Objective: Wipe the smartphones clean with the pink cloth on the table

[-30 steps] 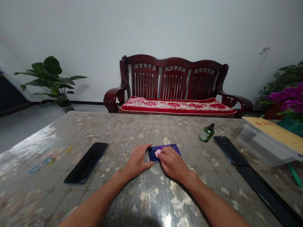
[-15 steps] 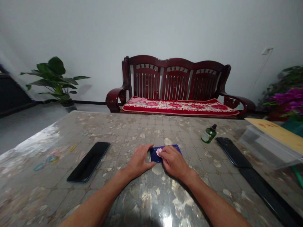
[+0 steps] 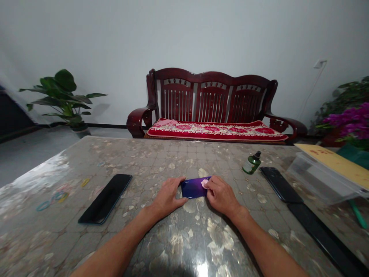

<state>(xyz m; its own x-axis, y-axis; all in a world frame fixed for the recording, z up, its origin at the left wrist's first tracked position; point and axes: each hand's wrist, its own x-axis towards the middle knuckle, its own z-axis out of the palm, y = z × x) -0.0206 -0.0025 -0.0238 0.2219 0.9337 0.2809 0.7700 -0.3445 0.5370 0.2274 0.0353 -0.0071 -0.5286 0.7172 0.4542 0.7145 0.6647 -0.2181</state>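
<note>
A blue-purple smartphone (image 3: 193, 188) lies crosswise on the table, its glossy back up. My left hand (image 3: 168, 195) grips its left end, thumb at the near edge and fingers at the far edge. A small crumpled pink cloth (image 3: 205, 183) is pinched in my right hand (image 3: 220, 193), pressed onto the phone's back near the right end. The right fingers partly cover that end of the phone.
A black phone (image 3: 105, 199) lies left. On the right are a green spray bottle (image 3: 251, 163), two dark phones (image 3: 281, 184) end to end, and a clear plastic box (image 3: 318, 181) under a yellow envelope (image 3: 334, 159). Rubber bands (image 3: 53, 199) lie far left. A wooden bench (image 3: 213, 96) stands beyond the table.
My right hand has slid the pink cloth rightward across the phone's back, uncovering more of its middle. My left hand keeps its grip. The view has shifted slightly.
</note>
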